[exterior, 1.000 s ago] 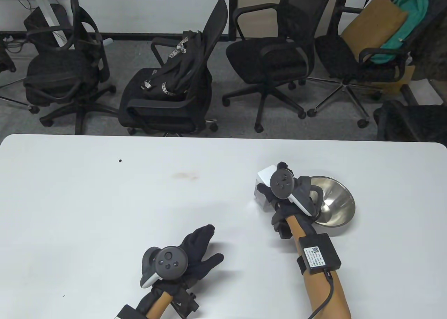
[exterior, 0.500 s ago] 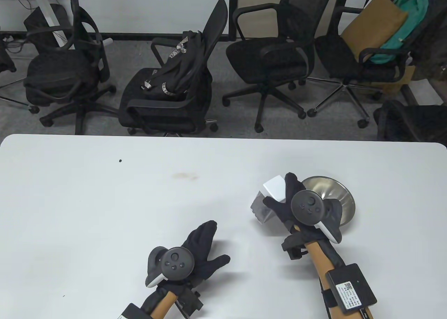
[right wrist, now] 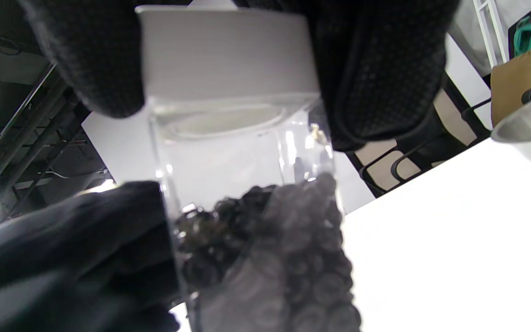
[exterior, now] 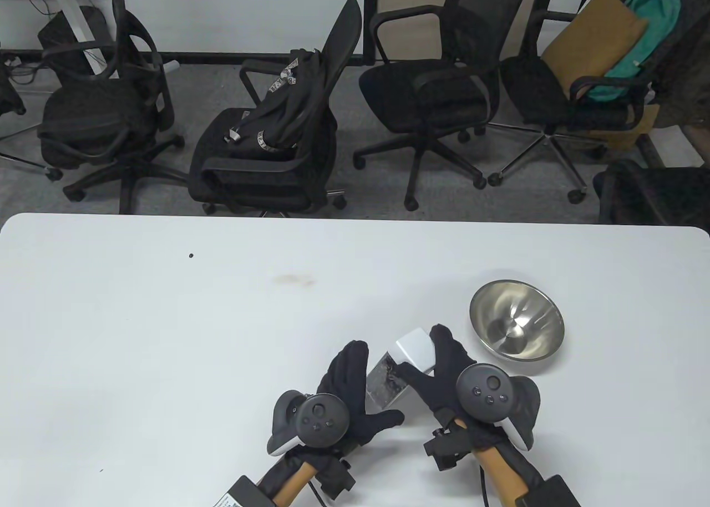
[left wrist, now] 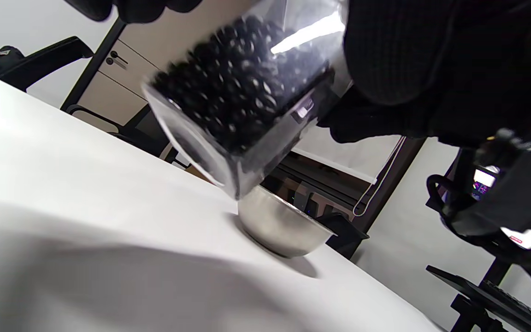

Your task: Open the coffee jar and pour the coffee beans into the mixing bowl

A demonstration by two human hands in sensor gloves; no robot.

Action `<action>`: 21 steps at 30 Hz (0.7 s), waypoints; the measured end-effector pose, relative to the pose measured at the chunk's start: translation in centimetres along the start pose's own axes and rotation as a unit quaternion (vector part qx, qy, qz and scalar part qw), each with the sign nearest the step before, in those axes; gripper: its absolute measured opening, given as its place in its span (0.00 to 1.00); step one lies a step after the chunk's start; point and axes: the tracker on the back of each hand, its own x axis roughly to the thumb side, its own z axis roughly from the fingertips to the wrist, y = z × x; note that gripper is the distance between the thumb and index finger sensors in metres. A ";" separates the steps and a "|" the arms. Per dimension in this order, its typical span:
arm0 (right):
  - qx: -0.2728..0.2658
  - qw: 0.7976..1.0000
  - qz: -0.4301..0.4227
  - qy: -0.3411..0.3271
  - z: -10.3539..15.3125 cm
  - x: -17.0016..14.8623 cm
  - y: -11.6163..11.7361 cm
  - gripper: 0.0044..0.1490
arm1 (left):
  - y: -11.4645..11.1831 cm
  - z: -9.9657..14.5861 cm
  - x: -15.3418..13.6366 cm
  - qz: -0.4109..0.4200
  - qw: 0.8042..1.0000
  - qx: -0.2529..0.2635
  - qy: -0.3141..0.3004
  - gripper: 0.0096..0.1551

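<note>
Now opening step: coffee jar (exterior: 388,382) gripped at lid (exterior: 415,351) by right hand (exterior: 444,374), body cupped by left hand (exterior: 346,388), lower centre. Next: pull lid off, then tip toward mixing bowl (exterior: 517,326).

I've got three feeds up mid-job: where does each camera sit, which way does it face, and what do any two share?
Table view: high, facing down; both hands, left hand, right hand, on the coffee jar, beside the mixing bowl.
Left wrist view: low near the table, looking up at the tilted jar; dark gloved fingers show.
Right wrist view: under the jar, facing its white lid; gloved fingers on the lid.
Shared: all three show the jar of beans and the bowl.
</note>
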 end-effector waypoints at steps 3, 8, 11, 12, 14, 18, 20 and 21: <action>0.006 1.000 -0.013 -0.008 0.8 0.5 0.5 0.58 | -0.6 0.0 0.0 0.007 1.000 0.010 -0.001 0.74; 0.008 1.000 -0.020 -0.015 1.6 1.0 1.1 0.58 | -1.1 0.1 -0.2 0.022 0.999 0.029 -0.004 0.68; 0.017 0.999 -0.032 -0.011 1.8 0.9 1.3 0.58 | -1.2 0.1 -0.2 0.029 0.998 0.052 -0.007 0.66; 0.018 0.999 -0.036 -0.011 1.9 0.9 1.3 0.58 | -1.1 0.1 -0.2 0.025 0.998 0.059 -0.008 0.65; 0.015 0.999 -0.031 -0.020 2.0 1.0 1.2 0.58 | -1.0 0.2 -0.1 0.027 0.998 0.059 -0.013 0.63; 0.037 0.998 -0.032 -0.028 1.9 1.2 1.0 0.59 | -0.7 0.5 0.0 0.027 0.998 0.063 -0.017 0.60; 0.075 0.996 -0.024 -0.037 1.6 1.4 0.8 0.59 | -0.7 0.7 -0.1 0.025 0.997 0.068 -0.018 0.60; 0.084 0.995 -0.021 -0.040 1.5 1.5 0.7 0.60 | -0.6 0.7 -0.1 0.025 0.997 0.066 -0.017 0.59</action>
